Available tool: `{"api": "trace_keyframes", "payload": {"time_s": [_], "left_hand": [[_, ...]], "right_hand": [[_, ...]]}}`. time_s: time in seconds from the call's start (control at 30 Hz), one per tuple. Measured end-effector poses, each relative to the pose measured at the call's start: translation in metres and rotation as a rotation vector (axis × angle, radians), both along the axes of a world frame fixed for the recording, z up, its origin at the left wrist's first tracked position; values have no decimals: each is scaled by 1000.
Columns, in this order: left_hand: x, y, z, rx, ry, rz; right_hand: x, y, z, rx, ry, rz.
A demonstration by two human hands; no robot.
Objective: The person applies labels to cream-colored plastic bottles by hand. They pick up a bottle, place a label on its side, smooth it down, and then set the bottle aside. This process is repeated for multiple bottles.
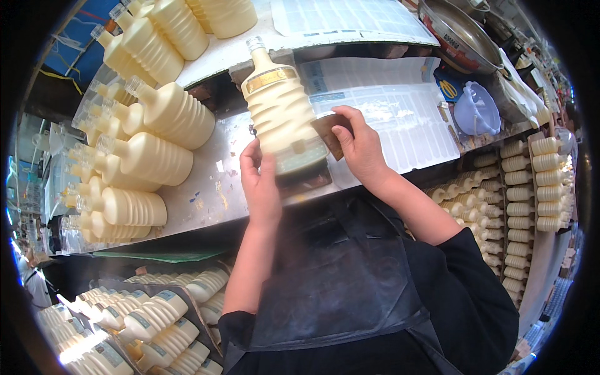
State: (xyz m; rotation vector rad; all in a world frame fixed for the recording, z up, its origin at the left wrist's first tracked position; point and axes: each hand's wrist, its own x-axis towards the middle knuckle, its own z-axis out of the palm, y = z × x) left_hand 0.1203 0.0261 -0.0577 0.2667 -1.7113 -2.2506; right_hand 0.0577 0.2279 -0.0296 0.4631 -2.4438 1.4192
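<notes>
A cream bottle (279, 109) with wavy ridges, a clear neck and a gold band round its shoulder stands at the worktable's near edge. My left hand (260, 181) holds its lower left side, thumb in front and fingers curled round the edge. A pale, see-through label (299, 156) seems to lie across the bottle's lower part. Pinched between my right thumb and fingers is a flat brown scraper (330, 132), its edge against the bottle's lower right side. My right hand (364, 149) itself stays just off the bottle.
Similar cream bottles (178, 115) crowd the table's left side and the raised shelf (219, 53). Label sheets (400, 119) lie to the right. Beyond them are a lilac bucket (476, 109) and a large round pan (462, 34). Racks of bottles (156, 319) stand below left and right.
</notes>
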Motion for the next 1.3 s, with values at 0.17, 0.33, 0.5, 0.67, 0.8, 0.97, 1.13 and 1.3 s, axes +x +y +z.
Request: {"api": "trace_keyframes", "payload": {"time_s": [0.17, 0.33, 0.5, 0.67, 0.8, 0.97, 1.13, 1.3], "left_hand": [[2, -5, 8, 45, -38, 8], [2, 0, 15, 125, -71, -11], [4, 0, 25, 114, -59, -13], [3, -8, 17, 219, -85, -68], [4, -9, 3, 181, 2, -86], [5, -6, -10, -345, -20, -6], [7, -7, -5, -13, -18, -108], [11, -7, -5, -82, -44, -121]], "right_hand": [[21, -2, 18, 171, 427, 77], [49, -35, 53, 231, 673, 366], [44, -60, 71, 535, 722, 400], [42, -75, 61, 587, 624, 505], [33, -50, 78, 487, 344, 317], [23, -7, 45, 200, 22, 96], [22, 11, 3, 39, -315, -74], [7, 19, -7, 13, -59, -47]]}}
